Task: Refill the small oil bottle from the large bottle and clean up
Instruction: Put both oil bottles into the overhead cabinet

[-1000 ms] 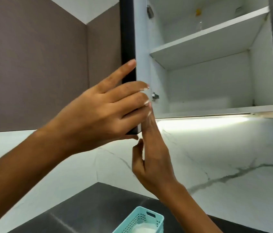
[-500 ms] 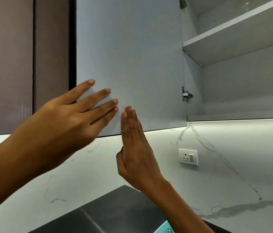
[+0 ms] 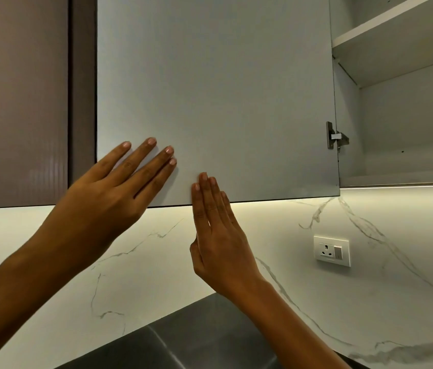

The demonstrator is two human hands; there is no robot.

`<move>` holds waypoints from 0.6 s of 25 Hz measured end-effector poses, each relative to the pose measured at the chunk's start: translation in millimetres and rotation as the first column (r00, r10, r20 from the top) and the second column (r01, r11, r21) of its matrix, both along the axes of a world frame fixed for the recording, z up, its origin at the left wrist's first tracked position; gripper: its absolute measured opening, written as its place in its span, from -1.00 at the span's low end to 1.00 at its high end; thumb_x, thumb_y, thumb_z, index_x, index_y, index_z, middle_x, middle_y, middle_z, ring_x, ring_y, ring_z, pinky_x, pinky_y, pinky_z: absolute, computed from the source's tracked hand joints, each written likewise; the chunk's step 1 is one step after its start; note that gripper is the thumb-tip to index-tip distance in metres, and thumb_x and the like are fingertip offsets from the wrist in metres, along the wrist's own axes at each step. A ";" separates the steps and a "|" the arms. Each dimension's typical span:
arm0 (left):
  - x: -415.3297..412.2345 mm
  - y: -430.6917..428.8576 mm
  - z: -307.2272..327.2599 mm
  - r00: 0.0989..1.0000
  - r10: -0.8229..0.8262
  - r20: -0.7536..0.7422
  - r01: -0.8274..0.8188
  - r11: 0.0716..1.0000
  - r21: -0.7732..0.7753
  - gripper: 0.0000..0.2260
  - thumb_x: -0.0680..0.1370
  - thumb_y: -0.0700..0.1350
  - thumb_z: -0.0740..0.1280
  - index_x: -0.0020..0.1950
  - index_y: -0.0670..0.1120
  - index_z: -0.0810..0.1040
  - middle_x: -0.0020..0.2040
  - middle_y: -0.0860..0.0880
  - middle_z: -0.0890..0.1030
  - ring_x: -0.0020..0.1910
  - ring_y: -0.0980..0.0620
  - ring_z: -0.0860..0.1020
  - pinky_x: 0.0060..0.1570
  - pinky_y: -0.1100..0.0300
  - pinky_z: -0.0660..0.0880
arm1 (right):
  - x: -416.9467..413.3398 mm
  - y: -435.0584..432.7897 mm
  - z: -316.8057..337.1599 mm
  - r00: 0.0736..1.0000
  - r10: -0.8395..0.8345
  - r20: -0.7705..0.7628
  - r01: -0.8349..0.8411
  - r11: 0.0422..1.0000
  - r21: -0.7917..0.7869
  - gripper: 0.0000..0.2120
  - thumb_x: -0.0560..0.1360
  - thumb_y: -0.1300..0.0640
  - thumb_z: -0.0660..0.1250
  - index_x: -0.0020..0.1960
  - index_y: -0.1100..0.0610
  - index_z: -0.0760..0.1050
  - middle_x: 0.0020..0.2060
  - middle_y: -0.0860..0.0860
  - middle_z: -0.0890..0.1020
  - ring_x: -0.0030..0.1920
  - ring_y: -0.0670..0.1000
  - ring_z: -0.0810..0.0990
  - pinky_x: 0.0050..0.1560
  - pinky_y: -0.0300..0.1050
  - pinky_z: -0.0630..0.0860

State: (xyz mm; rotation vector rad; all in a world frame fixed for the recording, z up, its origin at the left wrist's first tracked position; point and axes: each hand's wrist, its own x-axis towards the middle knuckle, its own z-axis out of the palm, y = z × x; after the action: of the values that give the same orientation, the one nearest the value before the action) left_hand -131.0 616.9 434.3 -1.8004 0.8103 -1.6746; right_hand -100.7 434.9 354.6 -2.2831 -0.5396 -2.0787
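A grey cabinet door [image 3: 223, 89] hangs open above the left hand [image 3: 109, 198]. Right of the right hand [image 3: 220, 235], a white wall socket [image 3: 332, 251] sits on lit marble backsplash [image 3: 130, 249]; dark countertop [image 3: 196, 339] below.

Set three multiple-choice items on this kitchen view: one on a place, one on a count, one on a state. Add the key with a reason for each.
1. Where is the wall socket?
A. on the marble backsplash, below the cabinet
B. inside a drawer
C. on the countertop

2. How many hinges show on the cabinet door?
A. none
B. one
C. three

3. How is the left hand?
A. curled round a bottle
B. clenched in a fist
C. fingers straight, laid on the door

Key:
1 A: the socket sits on the veined wall under the cabinet's lit lower edge.
2 B: a single metal hinge shows at the door's right edge.
3 C: its fingers lie flat against the door's pale face.
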 end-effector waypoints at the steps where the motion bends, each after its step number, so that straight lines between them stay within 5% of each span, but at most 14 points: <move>1: 1.2 0.4 -0.8 1.000 -0.009 0.000 0.009 1.000 -0.009 -0.21 0.07 -0.45 0.55 0.27 -0.38 0.40 0.25 -0.40 0.42 0.21 -0.45 0.37 0.10 -0.38 0.25 | 0.5 0.7 -0.4 1.000 -0.002 0.005 0.002 1.000 0.011 -0.20 0.32 0.23 0.47 0.43 0.28 0.14 0.42 0.15 0.11 0.43 0.12 0.08 0.40 -0.07 0.06; 7: 1.4 -24.1 -29.1 0.983 -0.182 -0.013 0.179 0.976 -0.122 -0.51 0.39 -0.33 0.11 0.33 -0.38 0.31 0.31 -0.43 0.31 0.30 -0.45 0.26 0.21 -0.36 0.14 | -18.6 -2.9 -1.2 0.997 0.071 -0.001 -0.071 0.997 0.023 -0.22 0.35 0.27 0.42 0.44 0.29 0.07 0.41 0.14 0.08 0.43 0.12 0.07 0.43 -0.08 0.05; 11: 0.5 -56.4 -57.5 0.927 -0.370 -0.051 0.344 0.898 -0.273 -0.55 0.47 -0.38 0.21 0.36 -0.36 0.28 0.35 -0.37 0.29 0.34 -0.37 0.26 0.28 -0.24 0.17 | -51.8 -33.1 -16.8 1.000 -0.001 0.004 0.001 1.000 0.023 -0.31 0.43 0.22 0.32 0.42 0.26 0.02 0.41 0.11 0.07 0.46 0.06 0.01 0.46 -0.14 -0.04; 15: -3.0 -108.0 -113.5 0.756 -0.604 -0.251 0.503 0.782 -0.368 -0.48 0.52 -0.09 0.12 0.43 -0.28 0.20 0.44 -0.24 0.24 0.44 -0.22 0.18 0.41 -0.03 0.07 | -100.9 -78.6 -58.8 0.984 -0.146 -0.098 0.151 0.987 0.052 -0.34 0.44 0.23 0.27 0.44 0.25 0.04 0.46 0.12 0.05 0.49 0.09 0.01 0.50 -0.03 0.01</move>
State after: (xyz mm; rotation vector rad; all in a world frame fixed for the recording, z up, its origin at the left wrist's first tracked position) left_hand -134.1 508.9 320.7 -2.2565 1.4613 -1.9211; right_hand -201.5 356.2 295.8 -2.4419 -0.3092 -2.0041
